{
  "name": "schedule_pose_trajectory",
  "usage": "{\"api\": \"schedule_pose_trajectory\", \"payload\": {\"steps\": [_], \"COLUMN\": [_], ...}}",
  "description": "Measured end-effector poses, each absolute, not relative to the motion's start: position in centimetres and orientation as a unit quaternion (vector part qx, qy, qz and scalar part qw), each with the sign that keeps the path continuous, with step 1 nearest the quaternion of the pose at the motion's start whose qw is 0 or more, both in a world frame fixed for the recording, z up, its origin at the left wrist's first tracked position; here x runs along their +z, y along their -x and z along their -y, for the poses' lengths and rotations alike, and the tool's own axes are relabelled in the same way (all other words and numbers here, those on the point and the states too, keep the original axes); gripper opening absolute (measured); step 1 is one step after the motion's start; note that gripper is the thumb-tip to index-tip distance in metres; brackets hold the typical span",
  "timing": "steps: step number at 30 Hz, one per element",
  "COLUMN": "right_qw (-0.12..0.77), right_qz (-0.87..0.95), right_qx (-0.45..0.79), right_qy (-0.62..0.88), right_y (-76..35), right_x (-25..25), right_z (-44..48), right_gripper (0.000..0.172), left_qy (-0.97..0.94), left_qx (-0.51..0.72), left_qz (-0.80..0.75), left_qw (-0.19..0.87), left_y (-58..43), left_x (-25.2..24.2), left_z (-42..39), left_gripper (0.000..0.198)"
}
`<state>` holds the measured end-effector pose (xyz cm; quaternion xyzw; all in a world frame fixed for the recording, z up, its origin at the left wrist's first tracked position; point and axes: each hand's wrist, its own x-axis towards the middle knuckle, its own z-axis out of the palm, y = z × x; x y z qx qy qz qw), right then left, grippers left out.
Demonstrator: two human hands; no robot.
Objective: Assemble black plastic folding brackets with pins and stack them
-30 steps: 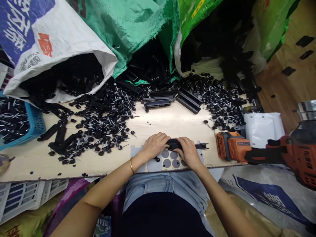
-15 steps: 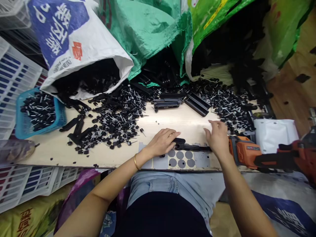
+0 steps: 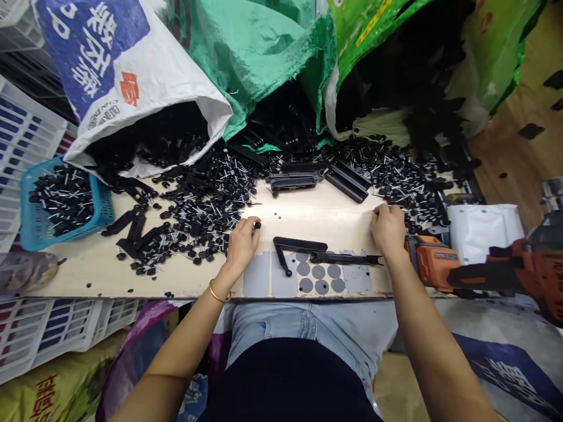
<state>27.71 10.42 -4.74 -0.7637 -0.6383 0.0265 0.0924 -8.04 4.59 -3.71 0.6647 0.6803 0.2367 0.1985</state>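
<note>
The left hand [image 3: 242,241] pinches a small black knob [image 3: 257,225] between thumb and fingertip, just beside the left screw pile [image 3: 206,214]. The right hand [image 3: 389,230] has its fingers curled together near the right screw pile [image 3: 411,190]; whether they grip anything I cannot tell. Between the hands, nearer the body, the jointed arm [image 3: 301,244] lies bent on the grey sheets [image 3: 256,275], its forked end pointing toward the right wrist.

The knob is tiny, so a loose pinch could drop it among its likes. The arm's joints look free to swing — a sleeveless forearm brushing the fork could shift them. The drill [image 3: 440,264] sits just beside the right wrist, so an outward sweep might knock it.

The bench [image 3: 316,217] shows pale wood between the piles, up to the stacked bars [image 3: 294,180]. Its front edge runs close below the sheets — little margin there, and parts could slip off.
</note>
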Motion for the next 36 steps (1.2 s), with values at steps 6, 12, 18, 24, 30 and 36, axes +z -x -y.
{"api": "schedule_pose_trajectory", "payload": {"steps": [6, 12, 18, 24, 30, 36], "right_qw": [0.377, 0.485, 0.486, 0.455, 0.406, 0.384], "right_qz": [0.568, 0.464, 0.455, 0.56, 0.659, 0.681], "right_qx": [0.196, 0.385, 0.386, 0.258, 0.161, 0.168], "right_qy": [0.705, 0.634, 0.639, 0.642, 0.612, 0.6], "right_y": [-25.5, -20.5, -18.0, -17.7, -18.8, -18.5], "right_x": [-3.1, -1.8, -3.2, -3.8, -3.4, -3.4], "right_z": [-8.4, -3.6, -0.6, -0.4, -0.8, -0.8], "right_gripper": [0.02, 0.023, 0.024, 0.017, 0.011, 0.009], "left_qy": [-0.547, -0.551, -0.776, -0.794, -0.764, -0.762], "left_qx": [0.443, 0.461, 0.383, 0.354, 0.34, 0.297], "left_qz": [-0.574, -0.596, -0.472, -0.458, -0.486, -0.492], "left_qw": [0.418, 0.359, 0.167, 0.185, 0.255, 0.3], "left_y": [6.5, 5.4, 6.4, 7.3, 7.2, 7.4], "left_x": [-3.9, -5.3, -5.1, -4.8, -4.5, -4.2], "left_z": [-3.9, -3.3, -2.1, -1.8, -2.0, -2.4], "left_gripper": [0.025, 0.021, 0.02, 0.016, 0.01, 0.011]}}
